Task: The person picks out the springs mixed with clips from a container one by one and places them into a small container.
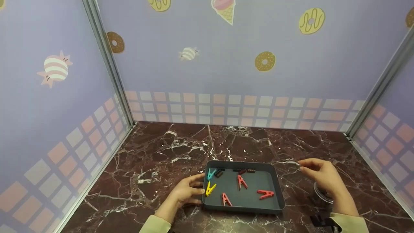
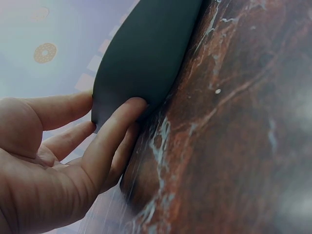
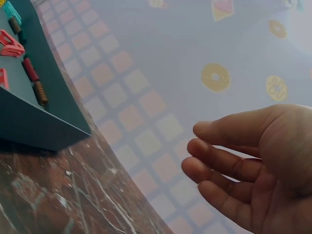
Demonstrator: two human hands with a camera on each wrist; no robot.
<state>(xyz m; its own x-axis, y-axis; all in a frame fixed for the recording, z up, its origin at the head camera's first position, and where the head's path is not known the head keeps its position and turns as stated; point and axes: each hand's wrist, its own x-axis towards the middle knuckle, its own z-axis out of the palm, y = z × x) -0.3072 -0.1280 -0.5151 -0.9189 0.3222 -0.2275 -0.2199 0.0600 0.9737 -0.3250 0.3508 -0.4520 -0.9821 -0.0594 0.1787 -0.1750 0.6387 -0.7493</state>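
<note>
A dark grey tray [image 1: 255,207] lies on the marbled table. Against its left wall rests my left hand [image 1: 187,191], the thumb at the rim. In the left wrist view, the fingertips [image 2: 134,103] touch the tray's outer side [image 2: 146,53]. Red clips [image 1: 266,194], a yellow clip [image 1: 210,188] and a blue clip [image 1: 211,174] lie inside, with several small dark cylinders [image 1: 220,173] along the far wall. My right hand [image 1: 323,174] hovers right of the tray, holding nothing. Its fingers [image 3: 214,156] are loosely bent, thumb apart from the other tips in the right wrist view.
A round clear container [image 1: 321,195] stands right of the tray, partly hidden by my right forearm. Patterned panels [image 1: 226,74] with metal corner posts [image 1: 110,64] close off the table's back and sides.
</note>
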